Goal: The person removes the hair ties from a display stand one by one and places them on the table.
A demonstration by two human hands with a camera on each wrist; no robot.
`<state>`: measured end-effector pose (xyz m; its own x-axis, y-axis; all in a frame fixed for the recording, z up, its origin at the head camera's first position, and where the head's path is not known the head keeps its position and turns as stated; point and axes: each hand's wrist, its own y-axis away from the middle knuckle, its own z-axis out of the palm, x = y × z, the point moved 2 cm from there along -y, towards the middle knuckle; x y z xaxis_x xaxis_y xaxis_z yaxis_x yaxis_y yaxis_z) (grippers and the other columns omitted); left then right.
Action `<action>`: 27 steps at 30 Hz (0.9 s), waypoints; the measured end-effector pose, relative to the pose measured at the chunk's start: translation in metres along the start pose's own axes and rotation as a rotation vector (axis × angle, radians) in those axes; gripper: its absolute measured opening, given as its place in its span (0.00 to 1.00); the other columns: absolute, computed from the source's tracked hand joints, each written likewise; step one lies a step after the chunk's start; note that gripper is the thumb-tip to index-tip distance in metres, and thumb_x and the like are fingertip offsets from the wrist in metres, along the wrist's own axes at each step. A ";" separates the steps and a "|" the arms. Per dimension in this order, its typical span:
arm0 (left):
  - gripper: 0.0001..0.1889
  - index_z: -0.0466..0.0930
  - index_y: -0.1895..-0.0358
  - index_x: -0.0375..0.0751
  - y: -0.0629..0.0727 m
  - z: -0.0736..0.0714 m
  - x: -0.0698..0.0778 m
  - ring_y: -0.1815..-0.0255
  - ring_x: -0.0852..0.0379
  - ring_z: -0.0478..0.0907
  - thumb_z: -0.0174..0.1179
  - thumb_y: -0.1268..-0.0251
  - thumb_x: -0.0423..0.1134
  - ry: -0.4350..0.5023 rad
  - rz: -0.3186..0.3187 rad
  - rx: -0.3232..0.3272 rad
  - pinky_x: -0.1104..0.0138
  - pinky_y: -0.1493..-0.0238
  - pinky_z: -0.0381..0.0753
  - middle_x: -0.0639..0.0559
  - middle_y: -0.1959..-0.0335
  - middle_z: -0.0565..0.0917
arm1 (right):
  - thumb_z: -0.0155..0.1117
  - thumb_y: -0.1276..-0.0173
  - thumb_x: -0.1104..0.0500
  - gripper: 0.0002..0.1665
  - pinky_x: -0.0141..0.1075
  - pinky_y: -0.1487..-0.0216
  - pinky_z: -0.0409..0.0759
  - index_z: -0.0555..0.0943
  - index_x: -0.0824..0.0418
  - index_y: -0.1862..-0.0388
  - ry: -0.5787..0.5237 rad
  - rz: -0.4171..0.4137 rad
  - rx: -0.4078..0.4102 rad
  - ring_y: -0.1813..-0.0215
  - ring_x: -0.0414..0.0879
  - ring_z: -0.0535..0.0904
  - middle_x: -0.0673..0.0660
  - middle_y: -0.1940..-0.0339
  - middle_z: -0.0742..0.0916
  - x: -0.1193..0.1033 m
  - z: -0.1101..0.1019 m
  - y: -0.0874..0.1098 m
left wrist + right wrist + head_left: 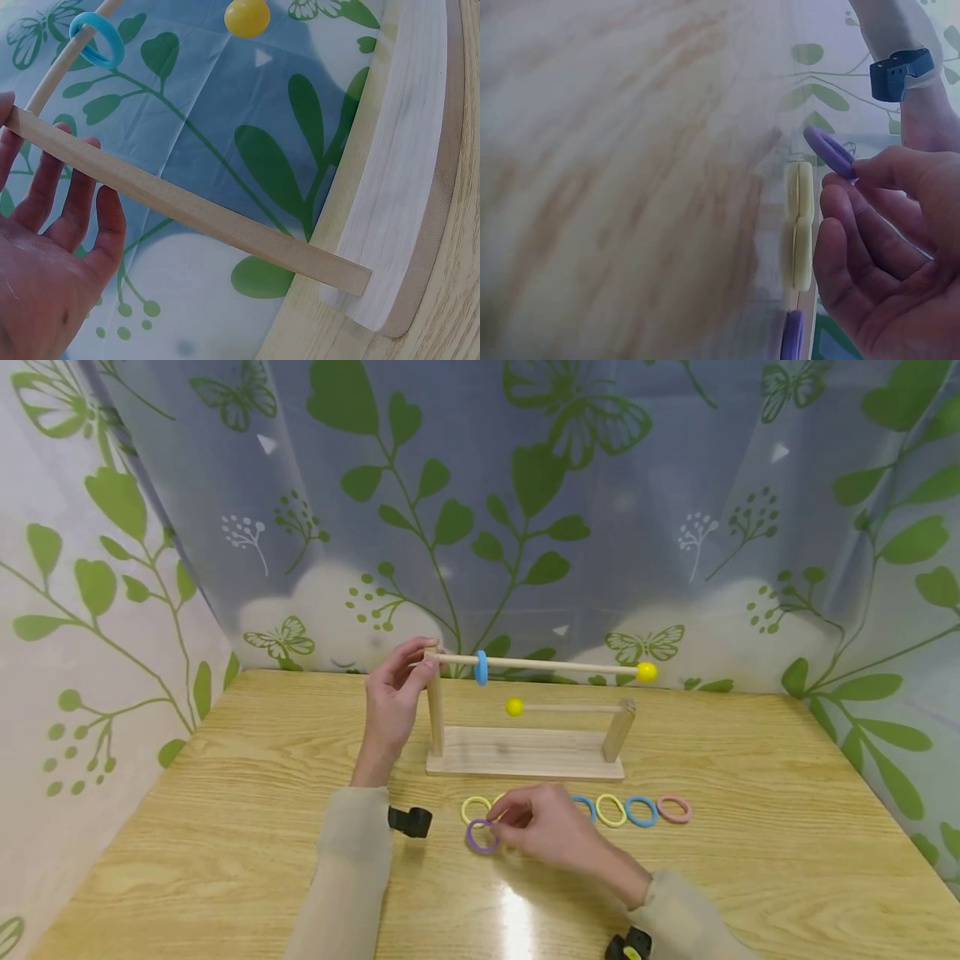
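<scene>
My left hand (392, 702) grips the top of the left upright (436, 710) of a wooden stand, where the upper dowel begins. On that dowel (555, 666), tipped by a yellow ball (647, 672), hangs a light blue ring (482, 668) near the left end. The left wrist view also shows the blue ring (97, 40) and the upright (187, 195) beside my fingers. My right hand (551, 827) pinches a purple ring (482, 837) between thumb and fingertips, in front of a yellow ring (476, 811). The right wrist view has the purple ring (830, 153) held above the tabletop.
A row of rings lies before the stand's base (525, 752), including a yellow ring (611, 810), a blue ring (641, 812) and a pink ring (674, 810); my right hand hides part of it. A shorter lower dowel (570, 709) ends in a yellow ball (514, 707). Behind hangs a patterned curtain (480, 527).
</scene>
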<state>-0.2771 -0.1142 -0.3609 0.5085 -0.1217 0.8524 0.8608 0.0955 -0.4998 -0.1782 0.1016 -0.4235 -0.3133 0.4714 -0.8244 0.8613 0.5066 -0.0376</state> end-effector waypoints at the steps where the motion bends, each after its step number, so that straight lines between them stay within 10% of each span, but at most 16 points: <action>1: 0.14 0.80 0.43 0.26 0.000 0.000 0.000 0.60 0.64 0.86 0.57 0.26 0.28 0.000 0.002 0.001 0.71 0.52 0.85 0.64 0.62 0.88 | 0.69 0.34 0.64 0.05 0.29 0.71 0.82 0.89 0.61 0.61 0.000 0.003 -0.008 0.71 0.37 0.85 0.53 0.70 0.91 -0.001 0.001 0.000; 27: 0.14 0.80 0.43 0.26 0.001 -0.001 -0.001 0.59 0.65 0.85 0.57 0.26 0.29 -0.003 0.003 -0.005 0.71 0.51 0.84 0.64 0.62 0.87 | 0.68 0.35 0.65 0.05 0.27 0.66 0.82 0.89 0.60 0.62 0.109 -0.006 -0.012 0.69 0.33 0.84 0.50 0.70 0.91 0.000 0.008 -0.003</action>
<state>-0.2765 -0.1148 -0.3621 0.5107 -0.1190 0.8515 0.8596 0.0912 -0.5028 -0.1781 0.0943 -0.4280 -0.3607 0.5438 -0.7578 0.8545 0.5182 -0.0349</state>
